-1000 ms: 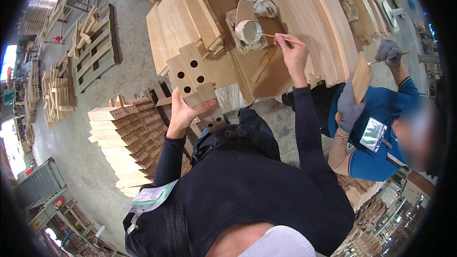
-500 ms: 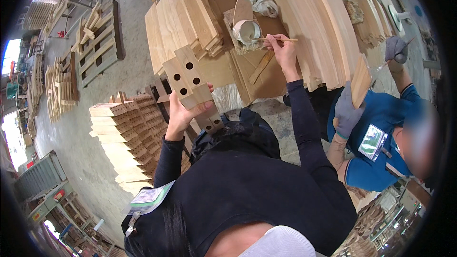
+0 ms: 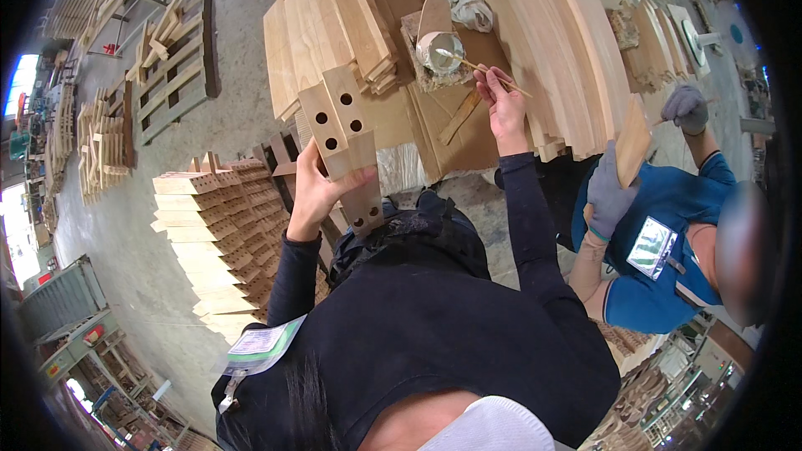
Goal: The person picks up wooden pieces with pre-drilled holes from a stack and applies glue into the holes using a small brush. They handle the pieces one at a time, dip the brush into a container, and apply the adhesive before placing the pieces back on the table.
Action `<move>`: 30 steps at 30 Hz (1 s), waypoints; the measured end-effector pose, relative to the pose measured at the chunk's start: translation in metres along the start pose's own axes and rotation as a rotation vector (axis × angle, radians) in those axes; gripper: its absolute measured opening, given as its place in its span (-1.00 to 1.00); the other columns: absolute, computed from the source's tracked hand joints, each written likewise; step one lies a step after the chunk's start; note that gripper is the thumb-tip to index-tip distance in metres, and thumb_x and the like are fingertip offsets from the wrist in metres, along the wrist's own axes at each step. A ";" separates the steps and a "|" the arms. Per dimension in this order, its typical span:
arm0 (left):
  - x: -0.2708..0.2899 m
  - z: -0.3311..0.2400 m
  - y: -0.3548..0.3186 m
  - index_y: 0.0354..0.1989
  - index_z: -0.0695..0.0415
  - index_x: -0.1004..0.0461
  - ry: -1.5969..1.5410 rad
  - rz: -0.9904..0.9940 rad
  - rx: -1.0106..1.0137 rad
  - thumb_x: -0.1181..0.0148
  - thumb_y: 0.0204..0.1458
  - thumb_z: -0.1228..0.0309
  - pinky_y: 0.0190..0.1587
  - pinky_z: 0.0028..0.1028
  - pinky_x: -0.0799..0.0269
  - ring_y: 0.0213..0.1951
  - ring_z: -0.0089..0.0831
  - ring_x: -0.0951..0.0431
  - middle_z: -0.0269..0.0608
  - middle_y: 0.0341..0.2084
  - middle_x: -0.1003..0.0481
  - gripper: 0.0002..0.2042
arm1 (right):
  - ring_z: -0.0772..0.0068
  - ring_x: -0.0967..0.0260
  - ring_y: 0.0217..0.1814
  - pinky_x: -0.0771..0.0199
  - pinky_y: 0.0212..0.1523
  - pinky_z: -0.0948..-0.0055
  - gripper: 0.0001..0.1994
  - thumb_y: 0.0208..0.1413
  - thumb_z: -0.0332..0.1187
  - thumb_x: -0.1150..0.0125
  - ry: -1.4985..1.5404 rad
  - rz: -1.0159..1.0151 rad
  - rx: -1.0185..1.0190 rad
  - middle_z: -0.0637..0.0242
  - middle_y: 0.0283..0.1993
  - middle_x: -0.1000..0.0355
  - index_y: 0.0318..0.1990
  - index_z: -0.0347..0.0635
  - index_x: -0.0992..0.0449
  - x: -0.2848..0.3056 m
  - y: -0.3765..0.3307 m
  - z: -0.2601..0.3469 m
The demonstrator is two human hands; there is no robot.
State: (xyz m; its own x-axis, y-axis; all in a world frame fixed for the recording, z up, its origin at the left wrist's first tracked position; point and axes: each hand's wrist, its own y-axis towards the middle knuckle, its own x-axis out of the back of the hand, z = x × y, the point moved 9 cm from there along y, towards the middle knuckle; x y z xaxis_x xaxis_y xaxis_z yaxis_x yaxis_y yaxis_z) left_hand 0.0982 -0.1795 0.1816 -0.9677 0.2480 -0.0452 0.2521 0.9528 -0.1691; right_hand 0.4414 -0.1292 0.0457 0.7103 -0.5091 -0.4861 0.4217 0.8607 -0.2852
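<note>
- Presently, the left hand (image 3: 313,194) grips some drilled wooden pieces (image 3: 336,113), held at the near left of the table, their far end overlapping a board stack (image 3: 322,29) in view.
- The right hand (image 3: 506,113) pinches a thin brush (image 3: 466,62), its white tip at the mouth of a round pot (image 3: 424,48).
- Brown cardboard (image 3: 430,129) shows between that stack and a second stack (image 3: 551,50), with a loose wooden strip (image 3: 459,117) on it.
- Grey floor (image 3: 242,83) runs between the table's left side and a slatted pallet (image 3: 180,71).
- A co-worker (image 3: 668,225) in blue sits close on the right, bounding that side.
- Labels: a badge (image 3: 263,345) on the person's dark top and another badge (image 3: 652,246) on the co-worker, both with print too small to read.
</note>
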 end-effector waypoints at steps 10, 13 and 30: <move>0.002 -0.014 -0.008 -0.02 0.28 -0.42 0.070 -0.020 0.039 -0.51 -0.24 0.38 -0.03 -0.43 -0.46 -0.16 -0.48 -0.55 -0.19 -0.20 -0.56 -0.43 | 0.35 -0.58 -0.15 -0.57 -0.25 0.54 -0.77 0.18 -0.29 -0.26 -0.057 -0.043 0.016 0.15 -0.10 -0.56 -0.13 -0.24 -0.49 0.016 0.018 0.003; 0.003 -0.014 -0.009 0.01 0.29 -0.41 0.066 -0.041 0.049 -0.52 -0.25 0.38 -0.03 -0.43 -0.46 -0.14 -0.47 -0.55 -0.16 -0.19 -0.56 -0.40 | 0.34 -0.58 -0.15 -0.57 -0.21 0.52 -0.80 0.21 -0.28 -0.22 -0.064 -0.084 0.047 0.13 -0.09 -0.56 -0.14 -0.20 -0.49 0.012 0.018 0.024; 0.013 -0.014 -0.014 0.08 0.30 -0.41 0.167 -0.077 0.026 -0.52 -0.35 0.22 0.00 -0.41 -0.44 -0.13 -0.37 -0.59 -0.05 -0.13 -0.57 -0.25 | 0.39 -0.55 -0.21 -0.51 -0.16 0.55 -0.93 0.29 -0.48 -0.03 -0.966 0.797 0.795 0.04 -0.23 -0.55 -0.18 -0.27 -0.30 -0.244 -0.201 0.171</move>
State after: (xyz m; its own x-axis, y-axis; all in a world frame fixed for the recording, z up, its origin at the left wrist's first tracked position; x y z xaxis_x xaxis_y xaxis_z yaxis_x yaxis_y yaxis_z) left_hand 0.0819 -0.1868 0.1966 -0.9704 0.2018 0.1330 0.1747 0.9658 -0.1914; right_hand 0.2797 -0.1779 0.3631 0.8533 0.0066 0.5214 -0.2856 0.8425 0.4567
